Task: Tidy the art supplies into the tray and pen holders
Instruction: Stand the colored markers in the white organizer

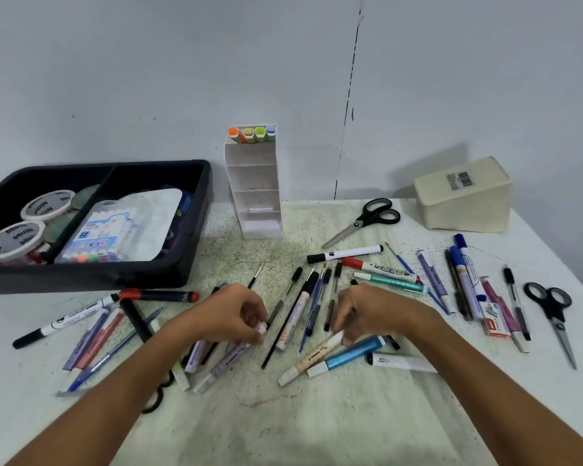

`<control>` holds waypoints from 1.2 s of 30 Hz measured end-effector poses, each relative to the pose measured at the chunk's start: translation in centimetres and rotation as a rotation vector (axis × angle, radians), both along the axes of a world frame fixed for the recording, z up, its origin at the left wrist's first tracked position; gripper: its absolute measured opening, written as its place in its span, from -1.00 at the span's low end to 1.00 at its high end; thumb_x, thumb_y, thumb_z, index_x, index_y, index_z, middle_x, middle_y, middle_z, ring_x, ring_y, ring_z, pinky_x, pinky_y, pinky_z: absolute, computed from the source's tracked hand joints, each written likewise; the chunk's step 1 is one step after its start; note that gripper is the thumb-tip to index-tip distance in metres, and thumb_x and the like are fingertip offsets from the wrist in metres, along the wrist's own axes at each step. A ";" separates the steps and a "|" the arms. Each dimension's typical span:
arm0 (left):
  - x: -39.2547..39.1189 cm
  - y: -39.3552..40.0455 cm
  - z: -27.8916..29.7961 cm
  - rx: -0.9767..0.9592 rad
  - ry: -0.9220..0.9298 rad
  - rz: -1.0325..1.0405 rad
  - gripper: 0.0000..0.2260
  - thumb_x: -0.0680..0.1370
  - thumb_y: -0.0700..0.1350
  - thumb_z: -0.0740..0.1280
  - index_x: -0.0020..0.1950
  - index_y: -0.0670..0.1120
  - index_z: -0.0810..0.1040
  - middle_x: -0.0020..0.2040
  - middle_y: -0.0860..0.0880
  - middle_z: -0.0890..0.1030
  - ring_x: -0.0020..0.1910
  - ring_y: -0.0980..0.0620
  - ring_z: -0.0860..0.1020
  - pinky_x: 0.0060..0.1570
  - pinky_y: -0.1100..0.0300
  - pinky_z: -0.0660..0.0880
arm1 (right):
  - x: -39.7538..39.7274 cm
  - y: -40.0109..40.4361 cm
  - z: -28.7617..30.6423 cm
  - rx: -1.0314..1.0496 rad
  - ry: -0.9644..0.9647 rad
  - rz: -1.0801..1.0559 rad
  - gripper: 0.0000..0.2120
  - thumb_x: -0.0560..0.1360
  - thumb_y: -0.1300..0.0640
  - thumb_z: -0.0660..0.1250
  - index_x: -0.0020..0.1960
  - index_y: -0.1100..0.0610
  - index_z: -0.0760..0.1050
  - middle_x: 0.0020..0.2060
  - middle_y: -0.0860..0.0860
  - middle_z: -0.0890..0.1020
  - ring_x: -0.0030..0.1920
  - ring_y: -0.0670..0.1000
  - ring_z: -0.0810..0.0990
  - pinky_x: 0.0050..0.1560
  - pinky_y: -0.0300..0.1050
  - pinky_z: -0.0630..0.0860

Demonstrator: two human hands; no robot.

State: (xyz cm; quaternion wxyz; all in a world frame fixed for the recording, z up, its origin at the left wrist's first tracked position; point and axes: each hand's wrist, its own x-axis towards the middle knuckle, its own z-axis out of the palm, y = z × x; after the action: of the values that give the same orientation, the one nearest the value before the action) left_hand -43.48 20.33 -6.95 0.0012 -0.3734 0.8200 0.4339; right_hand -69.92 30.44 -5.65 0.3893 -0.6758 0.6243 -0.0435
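Note:
Several pens, markers and brushes lie scattered across the table. My left hand (229,314) pinches the end of a pale purple highlighter (223,363) that lies among the pens. My right hand (371,311) curls its fingers round the end of a peach highlighter (312,359), beside a blue highlighter (354,356). A white tiered pen holder (254,190) stands at the back with several highlighters (253,134) in its top slot. The dark tray (91,280) at left holds tape rolls (31,223) and a pack of colour pens (105,233).
A cream pen holder (465,200) lies upside down at the back right. Black-handled scissors (367,220) lie near it, a second pair (552,314) at the right edge. A small red box (493,322) sits among the pens on the right. The wall is close behind.

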 end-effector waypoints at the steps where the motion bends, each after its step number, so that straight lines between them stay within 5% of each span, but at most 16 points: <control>1: 0.0 0.0 0.2 0.010 0.008 0.001 -0.80 0.32 -0.20 0.57 -0.11 -0.09 0.65 -0.33 0.04 0.62 -0.37 0.12 0.59 -0.27 0.05 0.59 | 0.0 -0.1 0.0 0.004 -0.011 0.004 -0.82 0.37 0.19 0.52 -0.22 -0.09 0.63 -0.21 -0.13 0.62 -0.21 -0.19 0.60 -0.19 -0.29 0.47; 5: -0.1 -0.1 1.2 0.067 0.097 0.039 -0.81 0.36 -0.24 0.56 -0.09 -0.14 0.63 -0.30 -0.02 0.64 -0.35 0.01 0.62 -0.30 0.13 0.59 | -0.7 -0.7 1.0 -0.032 -0.113 0.025 -0.86 0.41 0.15 0.48 -0.15 -0.08 0.61 -0.17 -0.13 0.63 -0.26 -0.26 0.55 -0.18 -0.29 0.44; 11: 0.2 -0.8 3.5 0.090 0.279 0.120 -0.76 0.36 -0.26 0.56 -0.03 -0.20 0.61 -0.27 -0.05 0.66 -0.29 -0.01 0.64 -0.26 0.21 0.58 | -0.3 -2.2 2.4 -0.123 -0.590 -0.123 -0.88 0.46 0.23 0.44 -0.01 0.13 0.57 -0.30 0.00 0.64 -0.34 -0.08 0.57 -0.38 -0.26 0.40; 15: 0.3 -2.1 6.3 0.006 0.438 0.204 -0.74 0.32 -0.20 0.58 -0.04 -0.18 0.65 -0.22 -0.11 0.69 -0.21 -0.05 0.67 -0.19 0.26 0.57 | 1.1 -4.3 3.9 -0.239 -0.738 -0.291 -0.75 0.42 0.36 0.44 0.08 0.20 0.57 -0.27 0.03 0.64 -0.33 -0.06 0.60 -0.35 -0.23 0.47; 20: -0.6 -3.7 10.4 -0.245 0.754 0.296 -0.77 0.27 -0.15 0.56 -0.13 -0.16 0.64 -0.21 -0.12 0.68 -0.22 -0.01 0.66 -0.17 0.21 0.59 | 3.1 -7.0 7.7 -0.557 -0.861 -0.443 -0.81 0.40 0.39 0.46 -0.06 0.18 0.62 -0.31 0.02 0.66 -0.33 -0.04 0.60 -0.37 -0.20 0.51; 24: -1.6 -4.7 12.9 -0.447 0.946 0.316 -0.83 0.36 -0.31 0.54 -0.12 -0.21 0.61 -0.19 -0.19 0.66 -0.19 -0.17 0.68 -0.13 0.03 0.61 | 4.4 -8.2 11.0 -0.851 -0.870 -0.452 -0.79 0.40 0.39 0.45 -0.11 0.11 0.59 -0.24 0.00 0.65 -0.29 -0.08 0.57 -0.32 -0.13 0.54; 28: -2.8 -5.3 14.0 -0.712 1.014 0.310 -0.84 0.39 -0.35 0.51 -0.11 -0.17 0.62 -0.16 -0.12 0.64 -0.11 -0.09 0.66 -0.14 0.17 0.59 | 4.9 -8.7 12.7 -1.028 -0.783 -0.418 -0.81 0.42 0.35 0.45 -0.07 0.11 0.58 -0.15 -0.01 0.66 -0.19 -0.06 0.59 -0.21 0.10 0.56; 31: -3.4 -6.0 13.8 -0.854 1.027 0.275 -0.87 0.40 -0.30 0.51 -0.10 -0.22 0.63 -0.15 -0.10 0.63 -0.13 0.05 0.63 -0.14 0.29 0.55 | 5.1 -9.2 12.9 -1.106 -0.704 -0.392 -0.82 0.42 0.32 0.44 -0.05 0.09 0.58 -0.14 -0.07 0.65 -0.16 -0.11 0.60 -0.20 -0.03 0.54; 36: -4.1 -7.5 12.1 -0.929 0.999 0.272 -0.89 0.41 -0.28 0.50 -0.10 -0.23 0.65 -0.15 -0.08 0.64 -0.14 0.02 0.64 -0.15 0.11 0.62 | 5.0 -10.4 12.4 -1.131 -0.597 -0.354 -0.71 0.43 0.32 0.44 -0.05 -0.06 0.53 -0.11 -0.10 0.62 -0.14 -0.16 0.59 -0.23 -0.29 0.49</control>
State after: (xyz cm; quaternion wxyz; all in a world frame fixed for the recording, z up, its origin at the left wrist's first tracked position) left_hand -47.53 12.84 5.19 -0.5907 -0.1901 0.7689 0.1541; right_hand -64.88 20.04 6.71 0.1180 -0.6222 0.4722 -0.6132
